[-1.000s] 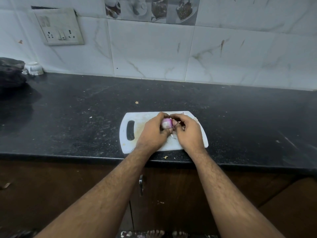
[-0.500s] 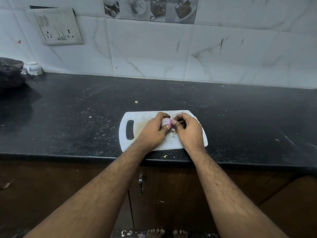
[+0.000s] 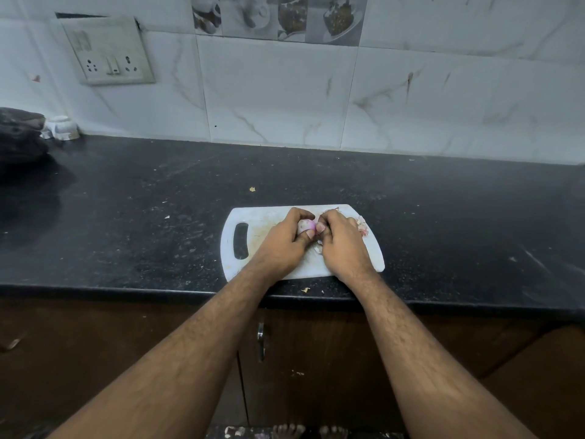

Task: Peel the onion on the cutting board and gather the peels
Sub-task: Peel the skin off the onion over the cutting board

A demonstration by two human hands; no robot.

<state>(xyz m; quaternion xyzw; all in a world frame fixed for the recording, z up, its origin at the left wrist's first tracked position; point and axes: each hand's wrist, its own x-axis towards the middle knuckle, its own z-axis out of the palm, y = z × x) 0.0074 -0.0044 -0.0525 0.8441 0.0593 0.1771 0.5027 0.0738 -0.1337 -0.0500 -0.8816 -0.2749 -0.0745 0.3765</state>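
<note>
- Far left of my feed: a dark bundle (image 3: pixel 19 134) on the black counter (image 3: pixel 126 217), and a small white cup (image 3: pixel 63 127) just beside it against the wall.
- Switch plate (image 3: pixel 107 50) is on the tiled wall above those.
- White cutting board (image 3: pixel 253 223) lies flat near the counter's front edge, with its handle slot (image 3: pixel 241 240) at the left end.
- Left hand (image 3: pixel 281 239) is over the board's middle, fingers curled around the onion (image 3: pixel 306 225), gripping it from the left side, thumb pressed against its near face.
- The onion sits between both hands, above the board. Only a small pink-white patch shows; I can't tell if it touches the board.
- Right hand (image 3: pixel 340 242) is closed in against the onion's right side, thumb tip touching it next to the left thumb. I read it as pinching at the skin, but the exact grip is hidden.
- A small pale peel scrap (image 3: pixel 318 248) lies on the board under the gap between the hands.
- Loose peels (image 3: pixel 362 225) sit in a pinkish cluster on the board's right end, just beyond the right hand's knuckles.
- One stray flake (image 3: pixel 305 290) is on the counter's front lip, off the board.
- Cabinet handle (image 3: pixel 261 340) is visible below the counter, between the forearms.
</note>
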